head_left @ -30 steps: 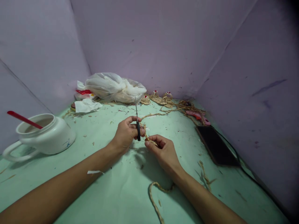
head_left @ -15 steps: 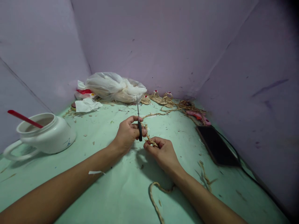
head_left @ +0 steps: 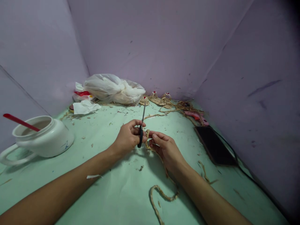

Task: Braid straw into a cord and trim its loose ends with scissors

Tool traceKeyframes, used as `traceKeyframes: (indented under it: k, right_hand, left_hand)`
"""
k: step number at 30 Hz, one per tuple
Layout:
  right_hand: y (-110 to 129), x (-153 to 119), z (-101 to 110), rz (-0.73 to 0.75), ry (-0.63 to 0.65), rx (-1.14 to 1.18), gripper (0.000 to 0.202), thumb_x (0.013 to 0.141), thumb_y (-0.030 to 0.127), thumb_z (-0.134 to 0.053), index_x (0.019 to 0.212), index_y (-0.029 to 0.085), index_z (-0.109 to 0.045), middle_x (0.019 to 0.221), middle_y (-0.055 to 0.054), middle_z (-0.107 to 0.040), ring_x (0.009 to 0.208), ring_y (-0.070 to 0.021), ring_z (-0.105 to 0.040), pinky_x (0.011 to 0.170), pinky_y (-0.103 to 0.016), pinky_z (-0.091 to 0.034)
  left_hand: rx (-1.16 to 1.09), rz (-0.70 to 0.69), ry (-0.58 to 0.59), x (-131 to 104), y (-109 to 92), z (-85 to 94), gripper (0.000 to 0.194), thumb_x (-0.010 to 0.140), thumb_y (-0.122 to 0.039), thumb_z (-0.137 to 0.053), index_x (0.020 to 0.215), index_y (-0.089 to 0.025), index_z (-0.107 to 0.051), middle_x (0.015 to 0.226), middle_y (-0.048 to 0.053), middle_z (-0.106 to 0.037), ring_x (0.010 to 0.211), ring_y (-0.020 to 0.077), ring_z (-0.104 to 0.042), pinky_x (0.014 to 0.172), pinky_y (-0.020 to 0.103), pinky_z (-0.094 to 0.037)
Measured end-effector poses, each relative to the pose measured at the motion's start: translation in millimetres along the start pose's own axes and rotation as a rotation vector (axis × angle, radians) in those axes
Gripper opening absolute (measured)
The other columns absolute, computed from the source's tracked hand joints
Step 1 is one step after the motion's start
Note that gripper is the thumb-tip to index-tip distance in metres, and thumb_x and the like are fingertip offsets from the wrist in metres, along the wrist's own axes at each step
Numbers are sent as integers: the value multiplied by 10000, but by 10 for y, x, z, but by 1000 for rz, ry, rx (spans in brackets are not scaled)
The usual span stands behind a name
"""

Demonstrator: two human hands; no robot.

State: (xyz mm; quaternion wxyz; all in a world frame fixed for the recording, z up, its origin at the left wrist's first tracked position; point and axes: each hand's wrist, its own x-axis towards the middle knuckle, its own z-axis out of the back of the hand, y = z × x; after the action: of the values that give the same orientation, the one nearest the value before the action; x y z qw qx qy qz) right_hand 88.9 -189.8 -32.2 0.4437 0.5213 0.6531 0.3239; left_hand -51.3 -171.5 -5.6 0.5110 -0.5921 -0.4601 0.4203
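Small scissors (head_left: 141, 137) with black handles stand in my left hand (head_left: 127, 137), their thin blade pointing away from me. The same closed hand pinches a short looped piece of tan braided cord (head_left: 147, 143) beside the handles. My right hand (head_left: 167, 151) is bent around the right side of this piece, fingertips at its upper part; how firmly they grip is hard to make out. From the braid a thin strand runs down under the right hand towards a curved tan cord (head_left: 161, 189) on the green surface.
To the left stands a white pot (head_left: 55, 140) with a red stick in it. Behind lie a tied plastic bag (head_left: 114, 89), white paper (head_left: 86, 107) and small woven sandals (head_left: 157, 100). A pink-handled tool (head_left: 193, 115) and a dark phone-like slab (head_left: 214, 145) lie right, near a black cable (head_left: 255, 182).
My right hand has shifted up and right along the braid, fingers now less tightly pinched. The braid stands more upright between my hands. My left hand still grips the scissors; the view has moved slightly.
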Motion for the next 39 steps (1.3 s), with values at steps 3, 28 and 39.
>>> traceKeyframes:
  k: [3, 28, 39]
  right_hand:
    - [0, -10, -7, -46, 52, 70, 290, 540, 258, -741, 788, 137, -653, 667, -10, -636, 510, -63, -497, 530, -207, -398]
    - [102, 25, 19, 88, -64, -105, 287, 421, 160, -737, 688, 128, -636, 513, 8, -624, 393, -58, -467, 410, -196, -333]
    - [116, 24, 9, 75, -32, -151, 253, 441, 176, -732, 673, 130, -640, 517, 10, -620, 379, -46, -426, 376, -185, -290]
  left_hand:
    - [13, 26, -19, -27, 23, -34, 457, 470, -166, -710, 871, -158, -491, 569, -35, -576, 494, 93, -521, 480, 197, -410]
    - [1502, -805, 118, 39, 199, 389, 498, 654, -206, -475, 1148, -146, -496, 894, 86, -621, 794, 235, -584, 665, 347, -452]
    - [1530, -837, 193, 62, 209, 448, 501, 668, -175, -445, 1166, -153, -486, 846, 73, -622, 721, 199, -587, 607, 310, -460]
